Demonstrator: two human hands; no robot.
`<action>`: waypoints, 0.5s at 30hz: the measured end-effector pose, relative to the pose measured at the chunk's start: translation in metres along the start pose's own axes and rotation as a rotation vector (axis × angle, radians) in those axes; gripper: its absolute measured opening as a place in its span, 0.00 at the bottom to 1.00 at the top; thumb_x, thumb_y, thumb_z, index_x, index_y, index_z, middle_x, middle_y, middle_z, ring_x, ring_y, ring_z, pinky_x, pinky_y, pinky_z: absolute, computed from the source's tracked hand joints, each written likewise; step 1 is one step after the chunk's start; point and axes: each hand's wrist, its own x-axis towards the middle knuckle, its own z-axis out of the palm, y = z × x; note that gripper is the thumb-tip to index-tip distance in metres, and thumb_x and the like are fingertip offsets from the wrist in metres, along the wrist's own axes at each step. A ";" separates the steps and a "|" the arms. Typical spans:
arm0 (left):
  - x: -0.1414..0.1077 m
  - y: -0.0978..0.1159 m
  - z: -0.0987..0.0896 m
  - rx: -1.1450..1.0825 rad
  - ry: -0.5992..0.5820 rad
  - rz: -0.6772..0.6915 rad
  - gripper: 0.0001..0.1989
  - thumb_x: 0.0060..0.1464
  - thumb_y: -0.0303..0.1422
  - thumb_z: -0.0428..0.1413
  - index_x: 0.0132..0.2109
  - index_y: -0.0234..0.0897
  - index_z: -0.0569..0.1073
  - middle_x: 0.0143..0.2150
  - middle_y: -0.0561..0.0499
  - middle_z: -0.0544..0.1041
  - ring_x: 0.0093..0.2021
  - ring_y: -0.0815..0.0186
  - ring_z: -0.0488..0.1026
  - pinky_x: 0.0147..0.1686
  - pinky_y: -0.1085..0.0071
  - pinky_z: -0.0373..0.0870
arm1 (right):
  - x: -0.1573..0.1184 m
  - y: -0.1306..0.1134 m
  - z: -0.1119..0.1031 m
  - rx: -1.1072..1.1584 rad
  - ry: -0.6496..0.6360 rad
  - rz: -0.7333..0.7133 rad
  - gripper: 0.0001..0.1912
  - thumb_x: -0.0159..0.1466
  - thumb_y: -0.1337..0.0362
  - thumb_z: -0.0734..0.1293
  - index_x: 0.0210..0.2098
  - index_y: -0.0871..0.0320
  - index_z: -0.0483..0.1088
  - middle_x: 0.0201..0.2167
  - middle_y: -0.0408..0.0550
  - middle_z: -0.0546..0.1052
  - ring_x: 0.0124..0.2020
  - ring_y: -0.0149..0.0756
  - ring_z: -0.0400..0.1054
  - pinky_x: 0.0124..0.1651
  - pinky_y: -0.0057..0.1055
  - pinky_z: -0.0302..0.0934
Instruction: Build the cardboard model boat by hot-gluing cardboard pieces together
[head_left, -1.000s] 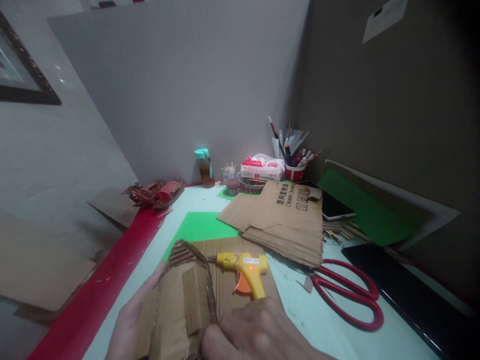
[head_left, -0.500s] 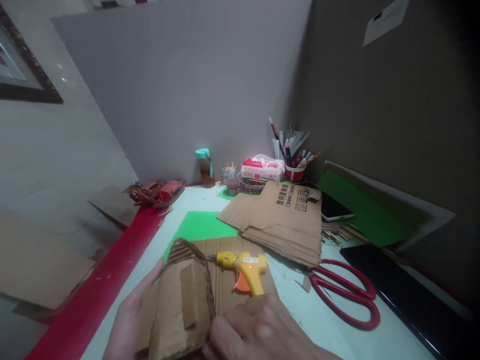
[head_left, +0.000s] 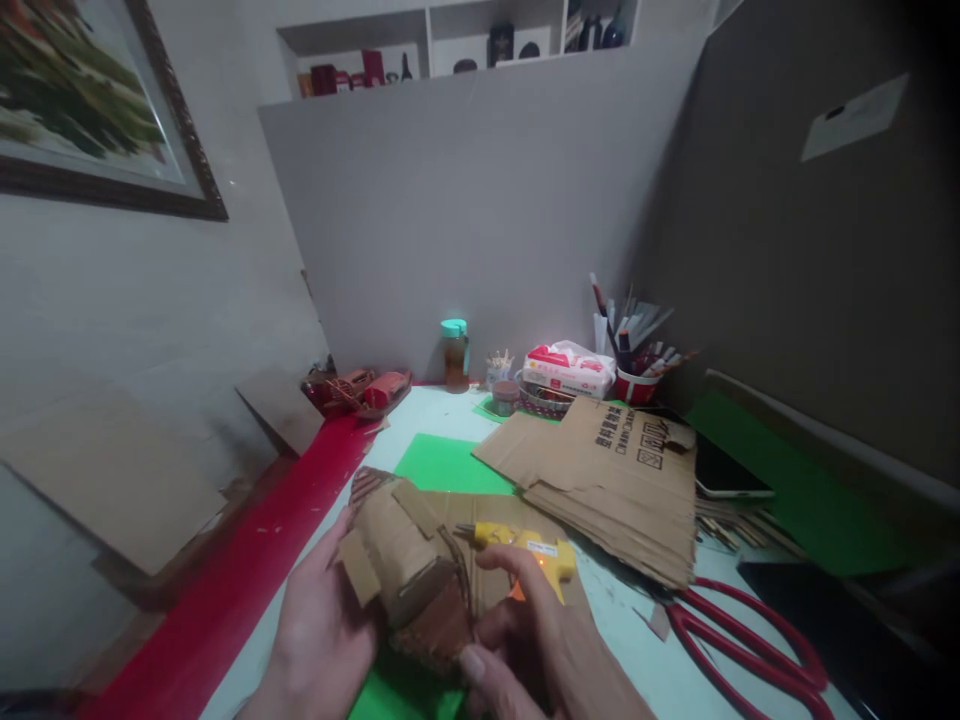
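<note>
Cardboard model (head_left: pixel 397 545), rounded, ragged corrugated edges, left hand (head_left: pixel 326 615) cradling, right hand (head_left: pixel 551 625) pinching its edge, hands half-curled

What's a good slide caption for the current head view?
Hands hold a cardboard model beside a yellow glue gun, with red-handled scissors to the right.

hands (head_left: pixel 322 615): two, bare | fingers (head_left: pixel 519 566): slim, uncovered | right wrist (head_left: pixel 604 665): bare

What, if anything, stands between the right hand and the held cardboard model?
Nothing visible: the right hand is at the near right edge of the cardboard model, apparently touching it. The left hand holds the other side; the glue gun lies beyond.
</note>
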 end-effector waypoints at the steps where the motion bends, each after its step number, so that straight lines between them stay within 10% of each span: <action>1: 0.001 0.000 -0.001 0.000 -0.021 0.006 0.20 0.67 0.33 0.48 0.60 0.31 0.73 0.42 0.42 0.86 0.43 0.51 0.84 0.52 0.51 0.78 | 0.001 0.004 0.003 0.036 0.005 -0.005 0.29 0.64 0.51 0.66 0.59 0.55 0.54 0.28 0.41 0.72 0.27 0.36 0.71 0.30 0.31 0.61; 7: -0.003 0.002 -0.005 0.011 -0.167 0.012 0.21 0.68 0.33 0.45 0.61 0.26 0.71 0.47 0.36 0.84 0.53 0.49 0.80 0.60 0.46 0.70 | 0.014 -0.002 -0.006 0.302 0.018 0.085 0.37 0.62 0.38 0.65 0.57 0.57 0.53 0.26 0.39 0.72 0.23 0.35 0.73 0.26 0.31 0.67; 15: -0.003 -0.001 -0.011 0.079 -0.303 0.108 0.23 0.65 0.37 0.49 0.59 0.24 0.73 0.53 0.26 0.80 0.57 0.38 0.76 0.54 0.35 0.71 | 0.022 -0.036 -0.067 0.076 0.168 0.090 0.21 0.64 0.51 0.62 0.46 0.62 0.69 0.14 0.35 0.66 0.18 0.31 0.65 0.24 0.26 0.58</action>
